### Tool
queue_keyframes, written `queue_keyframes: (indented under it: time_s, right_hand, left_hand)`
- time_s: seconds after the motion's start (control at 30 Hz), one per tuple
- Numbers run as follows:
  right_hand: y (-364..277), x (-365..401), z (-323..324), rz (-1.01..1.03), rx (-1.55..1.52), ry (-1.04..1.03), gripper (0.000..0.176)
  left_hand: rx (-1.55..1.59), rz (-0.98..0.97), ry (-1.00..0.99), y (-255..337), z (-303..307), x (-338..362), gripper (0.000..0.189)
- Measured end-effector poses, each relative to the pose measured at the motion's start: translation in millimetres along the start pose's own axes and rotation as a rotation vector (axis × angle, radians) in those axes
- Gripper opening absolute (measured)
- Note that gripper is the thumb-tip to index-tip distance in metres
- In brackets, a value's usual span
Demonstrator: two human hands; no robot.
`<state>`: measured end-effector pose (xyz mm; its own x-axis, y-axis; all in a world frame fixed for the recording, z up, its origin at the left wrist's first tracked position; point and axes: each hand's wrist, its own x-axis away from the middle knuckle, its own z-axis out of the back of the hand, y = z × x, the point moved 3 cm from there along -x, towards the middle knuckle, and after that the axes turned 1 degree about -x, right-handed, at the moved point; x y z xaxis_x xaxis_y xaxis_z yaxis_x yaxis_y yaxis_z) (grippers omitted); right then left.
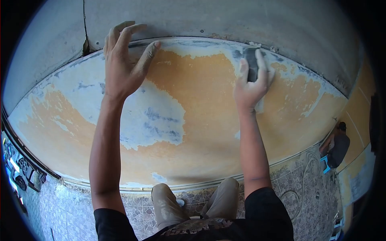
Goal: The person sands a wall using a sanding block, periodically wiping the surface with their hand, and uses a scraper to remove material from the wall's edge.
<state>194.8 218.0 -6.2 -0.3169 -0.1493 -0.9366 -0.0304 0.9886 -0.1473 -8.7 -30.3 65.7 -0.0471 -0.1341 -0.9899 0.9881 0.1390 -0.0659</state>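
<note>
My right hand [256, 86] grips a dark grey piece of sandpaper [251, 64], pressed to the wall close under its top edge; the hand is slightly blurred. Fingers spread and bent, my left hand [125, 64] is up at the same edge further left, holding nothing. Pale dust coats the fingers of both hands. Between and below them spreads the wall [209, 112], with worn orange-tan paint and large white patches [148, 112] marked by bluish-grey smears.
A grey panel [173, 20] runs above the wall's top edge. Stone-patterned tiles [132, 209] cover the floor, where a hose [303, 180] lies coiled. At far right, another person [339, 146] sits on a blue stool [325, 164] beside the wall. Vehicles [20, 172] show at far left.
</note>
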Motion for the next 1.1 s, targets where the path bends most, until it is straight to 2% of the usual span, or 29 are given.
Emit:
queue_keyframes:
  time_s: [0.03,0.07,0.13,0.2,0.27,0.37,0.4,0.5,0.67,0.73,0.77,0.83,0.87,0.93,1.03,1.07,1.1]
  right_hand:
    - [-12,5,-5,0.301,0.160,-0.092,0.046]
    - [-16,6,1,0.310,0.159,-0.090,0.046]
    - [-28,4,7,0.678,0.300,-0.408,0.046]
    - [1,-34,16,0.526,0.359,-0.252,0.046]
    - [29,-66,23,0.086,0.276,-0.064,0.046]
    - [0,-46,-10,0.084,0.170,-0.022,0.046]
    - [-24,-28,-28,0.327,0.192,-0.111,0.044]
    - [-79,18,-53,0.630,0.150,-0.440,0.046]
    - [-51,-29,-50,0.586,0.197,-0.289,0.041]
    - [-36,-49,-44,0.142,0.082,-0.049,0.043]
    - [-39,-42,-48,0.145,0.082,-0.053,0.043]
    - [-69,-15,-66,0.447,0.176,-0.147,0.040]
    - [-75,0,-63,0.448,0.176,-0.147,0.040]
    - [-90,33,-61,0.738,0.153,-0.519,0.037]
    - [-73,-3,-53,0.653,0.236,-0.421,0.037]
    - [-64,-23,-54,0.578,0.234,-0.273,0.038]
    - [-53,-35,-56,0.420,0.170,-0.191,0.039]
  left_hand:
    - [-0.022,0.018,-0.019,-4,-8,3,0.048]
    - [-0.021,0.018,-0.010,-7,-13,8,0.048]
    - [-0.231,-0.155,0.015,-5,-17,17,0.043]
    - [-0.240,-0.144,0.062,0,-19,21,0.040]
    - [-0.272,-0.104,0.079,4,-21,24,0.039]
    - [-0.279,-0.068,0.098,9,-23,23,0.038]
    - [-0.279,-0.065,0.104,9,-23,22,0.038]
    - [-0.222,-0.054,0.091,8,-20,22,0.036]
    - [-0.142,-0.010,0.023,7,-14,21,0.033]
    - [-0.137,0.006,0.030,9,-17,22,0.032]
    - [-0.145,0.013,0.044,9,-19,23,0.031]
    - [-0.156,0.014,0.063,8,-20,22,0.030]
    - [-0.136,0.010,0.068,7,-19,22,0.029]
    - [-0.113,0.013,0.073,7,-19,24,0.028]
    - [-0.106,0.005,0.056,5,-15,22,0.028]
    - [-0.104,0.002,0.056,6,-14,22,0.028]
    - [-0.099,-0.002,0.054,7,-15,22,0.028]
